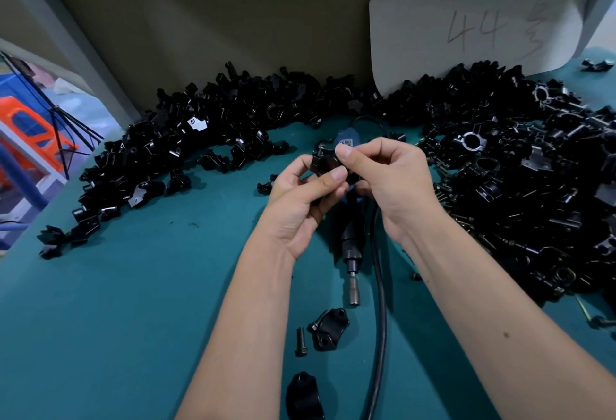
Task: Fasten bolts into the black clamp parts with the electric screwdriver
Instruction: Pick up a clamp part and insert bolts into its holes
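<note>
Left hand (300, 196) grips the black clamp part (325, 163); right hand (383, 173) pinches a bolt at it. Step: bolt insertion. Next move likely requires the electric screwdriver (350, 246) lying on the surface (133, 286)

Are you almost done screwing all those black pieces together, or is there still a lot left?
Lots left. Already done: the heap on the right seems to hold joined clamps. In hand: the left hand and right hand hold one clamp with a bolt poking out, while the electric screwdriver lies unused on the table. Left: the big pile of loose clamp halves behind.
</note>
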`<state>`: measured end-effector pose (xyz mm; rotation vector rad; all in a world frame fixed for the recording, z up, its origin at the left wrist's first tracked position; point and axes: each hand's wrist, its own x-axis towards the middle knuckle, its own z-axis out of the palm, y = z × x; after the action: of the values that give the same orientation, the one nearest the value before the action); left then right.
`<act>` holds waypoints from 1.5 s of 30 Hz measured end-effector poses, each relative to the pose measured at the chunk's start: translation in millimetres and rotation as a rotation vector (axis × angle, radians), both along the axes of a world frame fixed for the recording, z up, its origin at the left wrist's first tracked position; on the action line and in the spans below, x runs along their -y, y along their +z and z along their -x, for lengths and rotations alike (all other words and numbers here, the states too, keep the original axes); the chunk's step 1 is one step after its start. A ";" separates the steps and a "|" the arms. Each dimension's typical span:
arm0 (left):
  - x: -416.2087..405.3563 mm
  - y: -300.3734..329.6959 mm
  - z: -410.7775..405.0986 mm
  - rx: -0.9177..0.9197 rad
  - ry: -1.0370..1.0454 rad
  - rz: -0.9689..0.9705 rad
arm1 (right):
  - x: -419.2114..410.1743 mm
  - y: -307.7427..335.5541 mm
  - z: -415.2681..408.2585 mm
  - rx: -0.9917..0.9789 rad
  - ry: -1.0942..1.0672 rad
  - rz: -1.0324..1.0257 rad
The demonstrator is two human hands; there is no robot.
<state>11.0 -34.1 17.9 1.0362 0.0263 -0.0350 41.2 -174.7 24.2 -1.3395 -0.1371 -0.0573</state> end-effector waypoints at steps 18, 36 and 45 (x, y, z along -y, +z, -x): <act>0.2 -5.9 -2.9 0.147 0.078 -0.136 | 19.6 -2.5 -11.7 0.292 0.084 0.210; 6.2 -14.1 -9.4 0.422 0.340 -0.679 | 14.4 4.9 -3.2 0.346 0.047 0.622; -2.6 -18.0 -13.7 0.447 0.389 -0.755 | 21.1 2.8 -6.8 0.451 0.150 0.629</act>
<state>24.6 -31.5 -0.1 1.7546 -0.1788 0.6004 48.0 -195.8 27.0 -1.9225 -0.6808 -0.2019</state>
